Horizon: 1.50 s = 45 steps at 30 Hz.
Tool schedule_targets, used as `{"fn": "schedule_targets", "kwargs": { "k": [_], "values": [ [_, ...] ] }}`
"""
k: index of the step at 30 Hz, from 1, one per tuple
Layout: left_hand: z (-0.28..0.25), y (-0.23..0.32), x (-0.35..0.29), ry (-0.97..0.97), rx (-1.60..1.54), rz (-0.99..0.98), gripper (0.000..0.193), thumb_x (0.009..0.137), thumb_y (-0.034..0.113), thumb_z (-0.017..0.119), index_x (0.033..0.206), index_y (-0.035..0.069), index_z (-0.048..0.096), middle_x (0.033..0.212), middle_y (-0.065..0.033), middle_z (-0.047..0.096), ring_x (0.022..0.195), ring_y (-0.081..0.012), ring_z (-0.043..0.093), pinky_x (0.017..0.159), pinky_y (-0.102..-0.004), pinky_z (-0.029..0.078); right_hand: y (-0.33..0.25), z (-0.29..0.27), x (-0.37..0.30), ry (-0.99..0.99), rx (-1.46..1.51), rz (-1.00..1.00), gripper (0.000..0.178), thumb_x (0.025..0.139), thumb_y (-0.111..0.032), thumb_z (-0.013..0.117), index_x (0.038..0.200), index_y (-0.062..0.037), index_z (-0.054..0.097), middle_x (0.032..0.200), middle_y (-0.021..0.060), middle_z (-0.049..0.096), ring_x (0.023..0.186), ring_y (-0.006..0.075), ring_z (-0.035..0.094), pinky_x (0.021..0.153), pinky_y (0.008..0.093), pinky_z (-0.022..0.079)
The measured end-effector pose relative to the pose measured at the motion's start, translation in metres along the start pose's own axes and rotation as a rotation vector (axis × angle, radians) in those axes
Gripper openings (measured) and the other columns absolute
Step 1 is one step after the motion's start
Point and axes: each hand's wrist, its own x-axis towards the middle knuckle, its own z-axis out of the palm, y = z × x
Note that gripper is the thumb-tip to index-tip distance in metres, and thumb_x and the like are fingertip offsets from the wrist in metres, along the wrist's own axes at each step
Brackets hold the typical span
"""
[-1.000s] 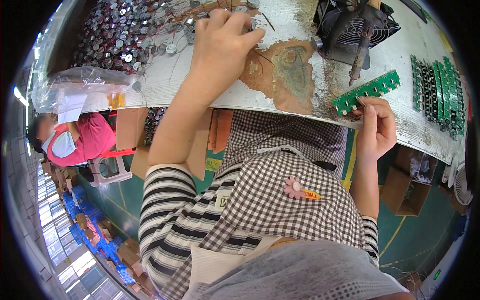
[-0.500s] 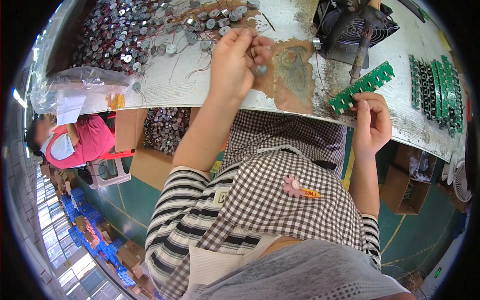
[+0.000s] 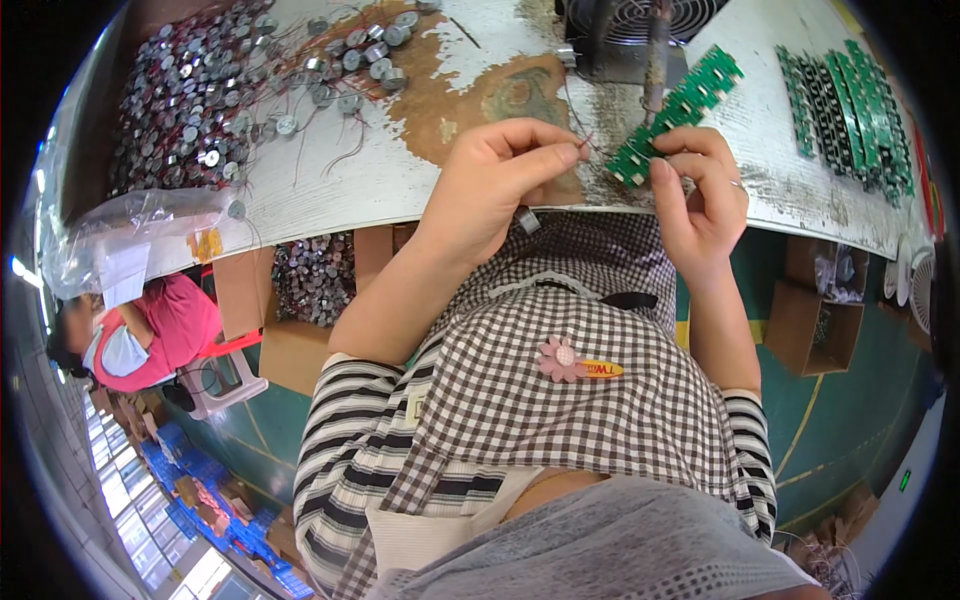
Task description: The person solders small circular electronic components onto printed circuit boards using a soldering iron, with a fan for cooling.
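My left hand (image 3: 500, 180) is closed, thumb and forefinger pinching thin reddish wires (image 3: 588, 142) close to the board's near end. Below that hand, past the table edge, hangs a small silver cylinder (image 3: 527, 220). A long green circuit board (image 3: 690, 95) with small pale parts is held in my right hand (image 3: 705, 195), slanting up to the right. The board's left end lies beside the left fingertips; whether the wires touch it I cannot tell. Another silver cylinder (image 3: 568, 56) with a wire sits by the black fan, beyond the board.
A large heap of silver cylinders with red wires (image 3: 190, 110) covers the table's left side. Behind the board, a dark rod (image 3: 656, 60) stands before a black fan (image 3: 640, 15). Green boards (image 3: 850, 115) line up at the right. A seated person in pink (image 3: 165, 325) is at far left.
My left hand has moved right and nearer from beside the scattered cylinders to the board, bringing a wired cylinder. My right hand still holds the board, now tilted more steeply. The whole view has shifted.
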Motion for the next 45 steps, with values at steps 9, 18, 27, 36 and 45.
{"fn": "schedule_targets", "kwargs": {
  "k": [9, 18, 27, 36, 45],
  "values": [
    [0.01, -0.014, 0.014, 0.072, 0.426, 0.266, 0.018, 0.083, 0.012, 0.069, 0.093, -0.003, 0.066, 0.077, -0.0017, 0.065, 0.068, -0.0045, 0.056, 0.06, -0.0186, 0.045, 0.003, -0.001, 0.001, 0.019, 0.054, -0.052, 0.011, 0.074, 0.007, 0.065, 0.076, 0.0027, 0.055, 0.085, 0.0158, 0.063, 0.069, 0.0207, 0.058, 0.058, 0.0265, 0.046],
    [0.008, -0.006, 0.016, 0.05, 0.132, 0.165, 0.017, 0.083, 0.011, 0.069, 0.092, -0.003, 0.064, 0.074, -0.002, 0.064, 0.065, -0.0066, 0.057, 0.058, -0.0197, 0.046, 0.004, -0.002, 0.0, 0.037, 0.073, -0.069, 0.011, 0.074, 0.008, 0.064, 0.076, 0.0027, 0.054, 0.086, 0.016, 0.063, 0.069, 0.0201, 0.058, 0.058, 0.0257, 0.046],
    [0.019, -0.009, 0.016, 0.036, 0.183, 0.093, 0.011, 0.08, 0.008, 0.069, 0.085, -0.001, 0.065, 0.078, -0.0018, 0.063, 0.066, -0.0045, 0.054, 0.056, -0.0181, 0.043, 0.002, -0.003, -0.002, 0.029, 0.099, -0.014, 0.011, 0.075, 0.007, 0.064, 0.076, 0.0028, 0.054, 0.086, 0.0161, 0.063, 0.069, 0.0198, 0.059, 0.059, 0.0255, 0.047],
    [0.026, -0.005, 0.024, -0.003, 0.455, 0.226, 0.009, 0.08, 0.004, 0.067, 0.085, -0.002, 0.063, 0.09, -0.0065, 0.066, 0.078, -0.0079, 0.058, 0.071, -0.0212, 0.047, 0.001, -0.007, 0.006, 0.049, 0.076, -0.031, 0.01, 0.074, 0.007, 0.065, 0.076, 0.0024, 0.056, 0.088, 0.0166, 0.063, 0.068, 0.0187, 0.059, 0.059, 0.0248, 0.047],
    [0.03, -0.005, 0.033, 0.014, 0.425, 0.311, 0.008, 0.08, 0.004, 0.067, 0.085, -0.001, 0.063, 0.089, -0.005, 0.066, 0.075, -0.0063, 0.056, 0.07, -0.02, 0.046, 0.003, -0.006, 0.013, 0.071, -0.008, -0.067, 0.011, 0.074, 0.005, 0.067, 0.074, 0.0025, 0.056, 0.09, 0.0167, 0.063, 0.068, 0.0183, 0.061, 0.058, 0.0245, 0.047]
  ]
}}
